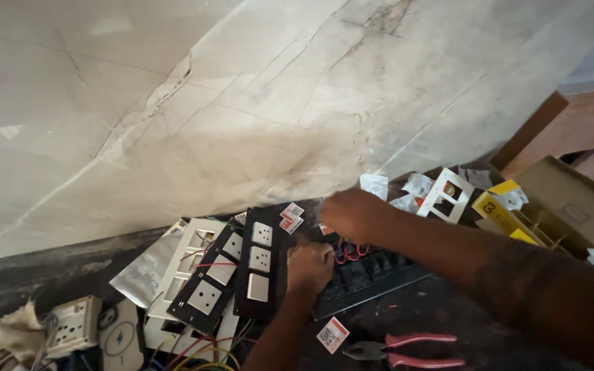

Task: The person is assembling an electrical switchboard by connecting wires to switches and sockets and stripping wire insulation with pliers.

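Down low, both hands work over a black switch board [372, 271] lying flat on a dark desk [448, 316] against a cracked, pale wall [242, 103]. Left hand [311, 264] is curled into a loose fist on the board's near-left end, fingers tucked under; whether it grips anything cannot be told. Right hand [352, 214] sits just beyond it at the board's upper edge, fingers bent down and hidden behind the knuckles, touching the spot where red wires [350, 253] loop out of the board; its grip cannot be made out either.

Just left of the hands, a black plate with white sockets [261, 264] leans upright, and beside that a second black plate [207, 288] lies tilted over a white frame [190, 254]. Small red-and-white stickers [291, 216] sit at the top of the first plate. A similar tag [332, 335] lies on the desk near the left forearm.

Red-handled pliers [407, 349] lie flat in front, jaws pointing left, apart from both hands. Far left: a white socket box [73, 324] and a round white disc [119, 339], with a tangle of coloured wires [201, 354] at the bottom edge.

Right of the hands, a white empty frame [446, 194] stands tilted among crumpled clear wrappers [417, 185]. Yellow cartons [500, 213] and a brown cardboard box [572, 206] sit further right.
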